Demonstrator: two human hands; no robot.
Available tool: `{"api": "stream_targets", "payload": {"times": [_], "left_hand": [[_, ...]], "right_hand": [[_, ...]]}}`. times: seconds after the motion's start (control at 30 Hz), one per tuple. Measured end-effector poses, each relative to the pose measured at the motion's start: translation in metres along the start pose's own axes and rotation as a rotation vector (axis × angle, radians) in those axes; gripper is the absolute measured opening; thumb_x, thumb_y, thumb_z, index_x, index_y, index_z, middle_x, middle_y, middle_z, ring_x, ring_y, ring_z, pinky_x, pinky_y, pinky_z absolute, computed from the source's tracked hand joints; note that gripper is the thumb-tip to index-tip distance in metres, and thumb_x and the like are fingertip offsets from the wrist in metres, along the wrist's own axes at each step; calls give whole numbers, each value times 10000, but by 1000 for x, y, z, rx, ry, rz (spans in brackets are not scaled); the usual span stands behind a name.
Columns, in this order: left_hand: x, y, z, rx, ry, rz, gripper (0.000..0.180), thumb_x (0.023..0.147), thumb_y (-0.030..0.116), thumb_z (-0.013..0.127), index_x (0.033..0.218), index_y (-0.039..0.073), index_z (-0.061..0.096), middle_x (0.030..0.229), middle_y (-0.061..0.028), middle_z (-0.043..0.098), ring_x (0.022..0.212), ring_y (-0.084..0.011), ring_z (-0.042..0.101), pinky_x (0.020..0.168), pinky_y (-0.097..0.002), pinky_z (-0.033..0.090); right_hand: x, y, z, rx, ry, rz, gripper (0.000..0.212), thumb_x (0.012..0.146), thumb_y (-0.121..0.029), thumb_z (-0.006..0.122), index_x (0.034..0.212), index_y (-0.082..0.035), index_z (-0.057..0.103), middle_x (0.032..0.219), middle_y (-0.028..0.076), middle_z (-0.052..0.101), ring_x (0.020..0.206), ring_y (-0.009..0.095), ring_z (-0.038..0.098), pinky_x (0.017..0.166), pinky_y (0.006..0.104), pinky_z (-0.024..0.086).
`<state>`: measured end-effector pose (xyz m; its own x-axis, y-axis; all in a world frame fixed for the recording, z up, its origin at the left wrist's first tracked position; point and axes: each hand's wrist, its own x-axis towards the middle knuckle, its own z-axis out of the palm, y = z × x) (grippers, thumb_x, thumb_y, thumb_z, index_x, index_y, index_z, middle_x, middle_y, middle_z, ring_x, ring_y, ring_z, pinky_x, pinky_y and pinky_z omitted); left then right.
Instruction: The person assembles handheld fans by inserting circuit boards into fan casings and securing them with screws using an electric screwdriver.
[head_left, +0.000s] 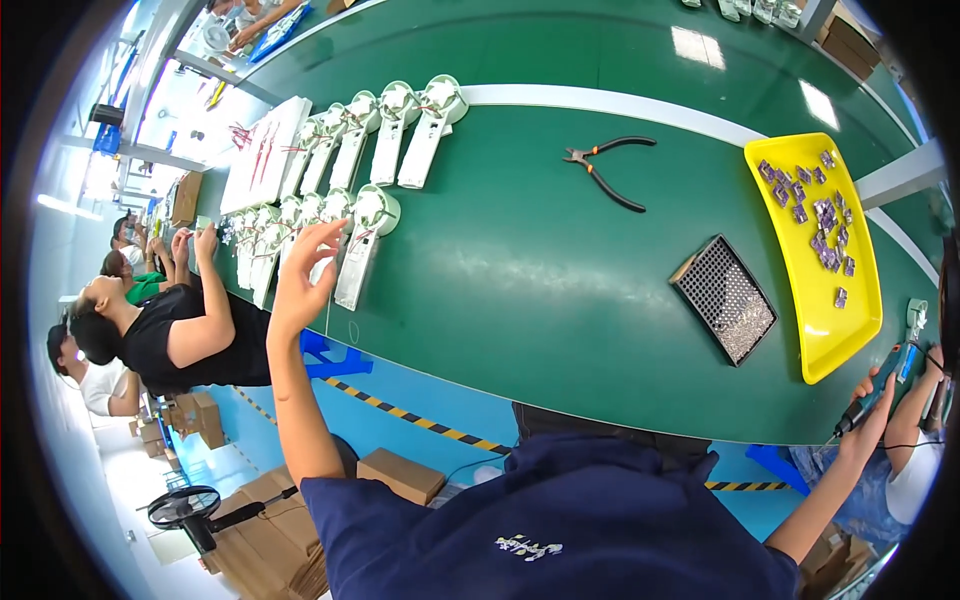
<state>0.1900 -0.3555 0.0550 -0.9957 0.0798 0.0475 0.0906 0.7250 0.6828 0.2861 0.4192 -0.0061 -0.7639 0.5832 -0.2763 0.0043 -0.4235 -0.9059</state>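
Observation:
My left hand (308,275) is stretched out over the left part of the green workbench, fingers bent and apart. Its fingertips overlap the near row of white plastic housings; whether they touch one is not clear. Closest to it is a long-handled white housing (362,245) with a round head and thin wires. A farther row holds similar housings (428,130). At the far right, my right hand (868,418) is closed around a blue and black electric screwdriver (882,378), by the bench's edge.
Orange-and-black cutting pliers (608,172) lie open on the workbench (520,290). A black perforated tray of screws (725,300) and a yellow tray (815,345) with small purplish parts are to the right. A co-worker (915,475) sits close at right; others (170,335) work at left.

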Motion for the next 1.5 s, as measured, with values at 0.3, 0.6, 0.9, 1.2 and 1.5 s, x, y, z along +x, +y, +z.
{"api": "stream_targets", "payload": {"times": [0.3,0.6,0.9,1.2,1.5], "left_hand": [[42,-57,24,359,-56,169,336,798,39,725,1132,79,720,1100,-115,698,1120,-290,594,1025,-406,419],[46,-66,11,250,-230,195,299,857,-55,627,1147,12,661,1008,-93,606,865,-176,554,817,-281,443],[28,-57,47,158,-33,51,221,991,85,541,1120,-53,655,981,-88,631,928,-175,575,855,-280,441],[8,-74,93,109,355,24,282,1017,112,517,1201,-67,633,1165,-113,654,1083,-196,599,967,-294,442],[-3,9,142,-97,447,-38,285,1017,141,535,1198,-47,648,1155,-95,665,1048,-170,613,948,-285,458]], "right_hand": [[-24,-1,22,-84,176,113,322,949,-338,655,984,-29,575,768,20,544,660,88,541,571,212,476],[-5,13,33,-351,231,-63,414,955,-294,642,1210,-6,490,949,66,512,687,118,565,673,335,620],[6,21,11,-677,319,-180,711,901,-353,708,1385,45,372,929,88,575,652,150,631,584,303,573],[15,23,9,-1433,358,-396,877,821,-496,728,1422,59,412,824,133,646,710,205,627,660,334,493],[11,23,5,-1523,367,-358,851,818,-532,711,1396,40,462,970,179,631,861,281,637,762,372,501]]}}
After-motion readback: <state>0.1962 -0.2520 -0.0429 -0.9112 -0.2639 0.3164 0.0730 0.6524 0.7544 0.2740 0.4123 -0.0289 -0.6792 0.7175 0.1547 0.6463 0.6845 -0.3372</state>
